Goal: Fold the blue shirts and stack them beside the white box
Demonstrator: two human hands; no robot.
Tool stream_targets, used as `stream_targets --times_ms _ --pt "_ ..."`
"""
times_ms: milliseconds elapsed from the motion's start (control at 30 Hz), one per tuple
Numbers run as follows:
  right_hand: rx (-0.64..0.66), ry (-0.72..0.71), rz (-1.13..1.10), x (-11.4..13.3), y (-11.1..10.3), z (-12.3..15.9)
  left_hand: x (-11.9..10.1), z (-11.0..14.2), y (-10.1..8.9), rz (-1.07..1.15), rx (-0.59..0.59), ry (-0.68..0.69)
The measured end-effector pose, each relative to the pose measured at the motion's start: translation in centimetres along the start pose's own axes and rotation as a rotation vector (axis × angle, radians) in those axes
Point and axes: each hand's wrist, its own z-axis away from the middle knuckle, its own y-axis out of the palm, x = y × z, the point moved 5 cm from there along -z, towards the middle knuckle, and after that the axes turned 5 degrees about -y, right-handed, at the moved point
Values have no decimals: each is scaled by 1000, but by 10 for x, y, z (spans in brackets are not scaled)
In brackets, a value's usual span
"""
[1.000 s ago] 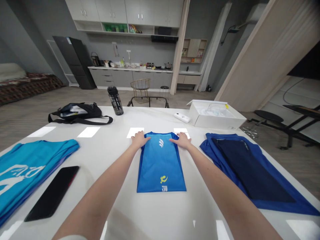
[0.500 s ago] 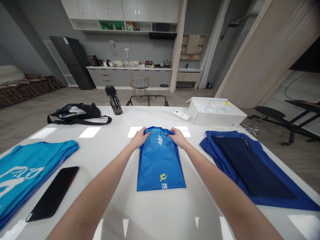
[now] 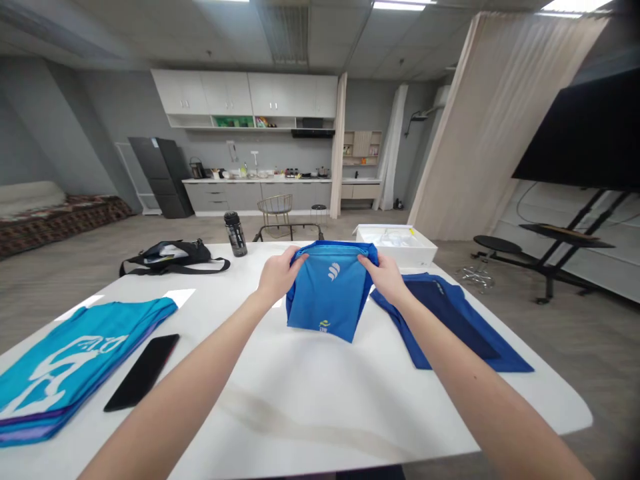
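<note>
A folded blue sports shirt point(image 3: 325, 293) hangs between my two hands, lifted off the table, with a white logo near its top and a small yellow and white print low down. My left hand point(image 3: 280, 272) pinches its upper left corner, thumb in front. At the upper right corner my right hand point(image 3: 387, 277) grips it the same way. The fingers behind the cloth are hidden. To the right lie folded dark blue garments point(image 3: 450, 320), partly covered by my right forearm. A stack of folded teal and purple shirts point(image 3: 90, 360) lies on the left.
Beside the teal stack is a black phone point(image 3: 143, 373). Toward the far edge of the white table point(image 3: 300, 413) are a black waist bag point(image 3: 173, 257), a dark bottle point(image 3: 235, 235) and an open white box point(image 3: 400, 250). A chair point(image 3: 287, 232) stands behind the table.
Both hands have raised the blue shirt off the table, and it now hangs with its lower edge bent. My view has tilted upward, showing the ceiling and the black screen.
</note>
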Motion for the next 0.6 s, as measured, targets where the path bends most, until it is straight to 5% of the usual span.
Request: stream_targets --times_ms 167,333,467,600 --pt "-92 -147 207 66 -80 25 -78 15 -23 30 -38 140" --pt "-156 -192 388 94 -158 45 -149 24 -16 169 56 199" --pt "-114 -116 414 85 -210 59 -195 29 13 332 211 252" --pt "-77 4 399 51 -249 69 -216 34 69 478 344 258"
